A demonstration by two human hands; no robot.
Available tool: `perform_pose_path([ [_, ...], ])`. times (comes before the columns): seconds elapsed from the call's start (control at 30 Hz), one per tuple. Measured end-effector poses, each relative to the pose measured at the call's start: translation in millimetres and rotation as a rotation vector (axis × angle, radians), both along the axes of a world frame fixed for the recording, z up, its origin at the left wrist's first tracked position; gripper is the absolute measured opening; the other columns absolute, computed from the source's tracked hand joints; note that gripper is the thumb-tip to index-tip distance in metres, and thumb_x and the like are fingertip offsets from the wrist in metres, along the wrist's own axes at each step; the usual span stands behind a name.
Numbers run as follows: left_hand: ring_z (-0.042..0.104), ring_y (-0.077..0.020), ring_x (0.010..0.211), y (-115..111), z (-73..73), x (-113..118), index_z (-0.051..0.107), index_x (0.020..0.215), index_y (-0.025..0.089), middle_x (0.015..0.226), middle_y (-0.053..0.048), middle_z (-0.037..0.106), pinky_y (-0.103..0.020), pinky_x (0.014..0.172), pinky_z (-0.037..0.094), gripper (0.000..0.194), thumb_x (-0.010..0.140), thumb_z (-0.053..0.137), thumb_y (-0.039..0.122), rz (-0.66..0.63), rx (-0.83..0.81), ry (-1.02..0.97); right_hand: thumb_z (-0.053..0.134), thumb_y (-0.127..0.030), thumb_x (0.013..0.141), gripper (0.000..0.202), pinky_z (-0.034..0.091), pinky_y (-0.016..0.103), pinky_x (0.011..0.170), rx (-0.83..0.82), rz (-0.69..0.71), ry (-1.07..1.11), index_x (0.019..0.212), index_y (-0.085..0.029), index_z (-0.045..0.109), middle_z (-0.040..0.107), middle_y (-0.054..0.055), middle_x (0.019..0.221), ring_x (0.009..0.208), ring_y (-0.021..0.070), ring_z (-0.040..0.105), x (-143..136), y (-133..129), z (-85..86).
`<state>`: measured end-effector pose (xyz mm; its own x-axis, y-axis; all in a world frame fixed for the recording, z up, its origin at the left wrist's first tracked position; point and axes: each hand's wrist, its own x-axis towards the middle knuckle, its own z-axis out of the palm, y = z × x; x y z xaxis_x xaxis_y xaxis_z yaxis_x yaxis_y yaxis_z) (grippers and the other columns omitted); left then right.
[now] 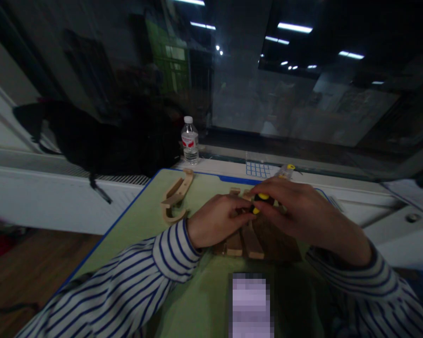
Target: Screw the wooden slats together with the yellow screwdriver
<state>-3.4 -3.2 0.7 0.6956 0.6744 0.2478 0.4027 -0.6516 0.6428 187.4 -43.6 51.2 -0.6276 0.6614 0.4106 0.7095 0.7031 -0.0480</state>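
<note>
My right hand [303,211] is closed round a black-and-yellow screwdriver [264,203], its short handle showing between thumb and fingers. From the left, my left hand [220,218] reaches in with thumb and forefinger pinched together at the tool's lower end. What those fingertips hold is hidden. Beneath both hands, a light wooden strip [234,246] and a second wooden strip [253,245] lie side by side on a dark brown board [280,241]. Curved wooden parts [178,193] rest on the green table top left of my left hand.
The green table top [134,244] has a blue edge. A blurred phone-like thing [251,305] lies near me. Along the window sill are a water bottle [190,143], a blue-gridded sheet [257,169] and a clear packet with a yellow part [286,171]. A black bag [102,141] sits at left.
</note>
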Motion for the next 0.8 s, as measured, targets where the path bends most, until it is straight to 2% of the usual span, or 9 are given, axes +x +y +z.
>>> perform_pose_path([
  [0.33, 0.063, -0.0149, 0.085, 0.1, 2.7, -0.1, 0.068, 0.102, 0.023, 0.093, 0.000, 0.071, -0.023, 0.073, 0.043, 0.022, 0.087, 0.052, 0.024, -0.019, -0.024, 0.012, 0.052, -0.027, 0.090, 0.025, 0.049, 0.033, 0.082, 0.010, 0.010, 0.008, 0.114, -0.020, 0.054, 0.064, 0.004, 0.106, 0.096, 0.0178, 0.060, 0.7, 1.9, -2.3],
  [0.57, 0.062, -0.0164, 0.082, -0.9, 0.8, 0.0, 0.069, 0.100, 0.023, 0.091, -0.001, 0.071, -0.026, 0.074, 0.045, 0.022, 0.084, 0.055, 0.031, 0.097, 0.044, 0.009, 0.048, -0.031, 0.092, 0.025, 0.049, 0.034, 0.082, -0.015, -0.009, 0.010, 0.113, -0.020, 0.054, 0.064, 0.005, 0.106, 0.096, 0.0185, 0.060, -0.6, 1.9, -1.4],
  [0.8, 0.062, -0.0157, 0.078, -2.0, 2.0, 0.4, 0.070, 0.097, 0.023, 0.089, -0.001, 0.071, -0.025, 0.069, 0.045, 0.023, 0.084, 0.055, 0.036, 0.123, 0.050, 0.034, 0.048, -0.032, 0.092, 0.024, 0.050, 0.035, 0.079, -0.007, -0.016, 0.007, 0.111, -0.021, 0.055, 0.064, 0.005, 0.103, 0.093, 0.0192, 0.061, -0.8, 2.2, -2.6],
])
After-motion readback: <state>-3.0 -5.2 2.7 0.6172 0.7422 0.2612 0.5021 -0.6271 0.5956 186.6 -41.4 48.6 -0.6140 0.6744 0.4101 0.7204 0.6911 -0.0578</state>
